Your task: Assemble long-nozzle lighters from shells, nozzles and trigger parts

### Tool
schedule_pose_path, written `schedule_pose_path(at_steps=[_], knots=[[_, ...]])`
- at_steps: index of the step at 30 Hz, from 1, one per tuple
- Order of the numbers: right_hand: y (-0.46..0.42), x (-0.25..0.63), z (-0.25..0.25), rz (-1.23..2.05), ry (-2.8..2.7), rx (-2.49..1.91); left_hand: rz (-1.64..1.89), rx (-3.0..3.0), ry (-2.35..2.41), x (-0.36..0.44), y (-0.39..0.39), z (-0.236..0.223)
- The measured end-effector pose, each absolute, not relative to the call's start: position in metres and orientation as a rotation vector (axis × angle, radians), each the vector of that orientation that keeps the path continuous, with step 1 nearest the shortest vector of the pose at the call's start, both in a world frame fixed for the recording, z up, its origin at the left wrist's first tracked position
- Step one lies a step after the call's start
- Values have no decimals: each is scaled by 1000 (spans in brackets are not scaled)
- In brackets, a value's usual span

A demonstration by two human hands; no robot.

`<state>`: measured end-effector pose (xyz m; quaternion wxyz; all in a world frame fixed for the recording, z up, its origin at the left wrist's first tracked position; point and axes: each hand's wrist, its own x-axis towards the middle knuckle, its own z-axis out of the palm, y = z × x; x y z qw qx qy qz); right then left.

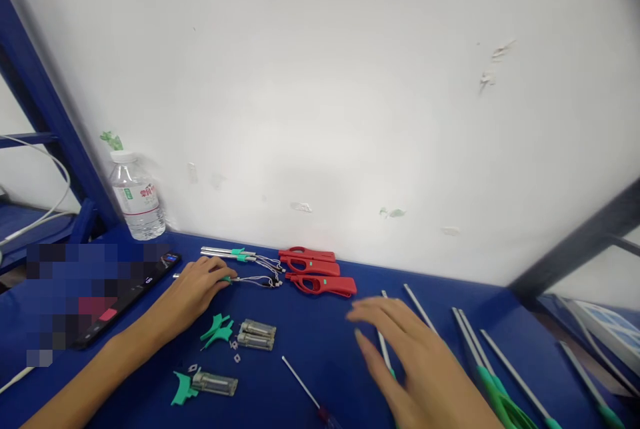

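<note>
My left hand (203, 286) is closed over a metal lighter tube (175, 276) with thin wires, lying at the back left of the table. Its fingertips are at the green piece on that tube, and the palm hides most of the rod. Just behind lie similar metal tubes (215, 251) with green pieces and wires. My right hand (415, 356) hovers over the right of the table, thumb and fingers apart, holding nothing. Beneath it a green-handled lighter (384, 342) is partly hidden. Several red lighter casings (320, 284) lie side by side between the hands.
Green triggers (217, 331), clear fuel tanks (257, 336) and small metal bits lie front left. A screwdriver (303, 379) points away from me. More green lighters (493, 376) lie at right. A water bottle (140, 202) and a phone (130, 299) stand and lie left.
</note>
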<state>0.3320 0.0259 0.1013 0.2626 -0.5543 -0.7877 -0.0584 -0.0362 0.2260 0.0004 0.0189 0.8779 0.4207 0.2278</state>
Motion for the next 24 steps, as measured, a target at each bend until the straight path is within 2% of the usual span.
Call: schedule_pose_path(at_steps=[3, 9, 14, 24], knots=[[72, 343, 94, -3, -2351, -1575, 734, 2745, 1259, -36, 224, 1], [129, 350, 63, -28, -2408, -1664, 829, 2770, 1270, -31, 213, 14], [135, 351, 49, -14, -2382, -1664, 928, 2807, 1236, -22, 207, 23], [121, 359, 49, 216, -2381, -1672, 1127, 2834, 1194, -13, 196, 32]])
